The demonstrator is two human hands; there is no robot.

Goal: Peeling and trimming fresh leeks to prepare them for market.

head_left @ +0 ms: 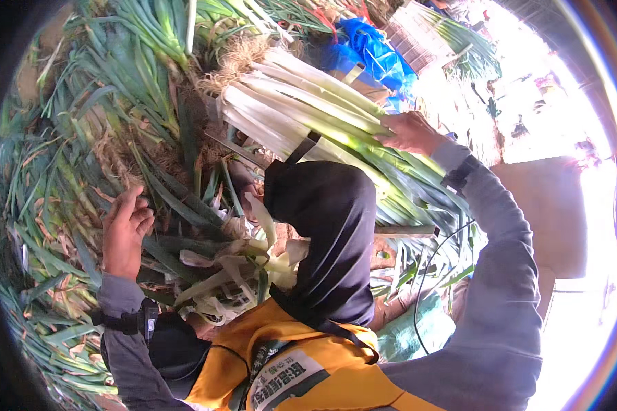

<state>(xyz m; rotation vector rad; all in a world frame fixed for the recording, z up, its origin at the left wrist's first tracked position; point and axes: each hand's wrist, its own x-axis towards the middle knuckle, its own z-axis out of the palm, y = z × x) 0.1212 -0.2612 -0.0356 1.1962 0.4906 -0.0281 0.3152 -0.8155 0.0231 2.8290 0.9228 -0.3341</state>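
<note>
A bundle of leeks [301, 109] with white stalks and brown roots lies on a metal frame [247, 152] just beyond my knee. My right hand [413, 133] is closed on a leek at the upper right of this bundle, where white turns to green. To the left, my left hand [125, 229] is raised beside a large heap of untrimmed leeks [55, 192]. Its fingers are loosely bent and apart, with no leek seen in them. The fingertips are near some dry roots [120, 164]; whether they touch cannot be made out.
Peeled leek leaves [233, 274] litter the ground by my legs. Blue plastic sheeting [373, 51] lies behind the bundle, near another leek bundle [469, 44]. A cardboard box [545, 212] stands right of my right arm. A black cable [421, 288] hangs near a green plastic sack [418, 329].
</note>
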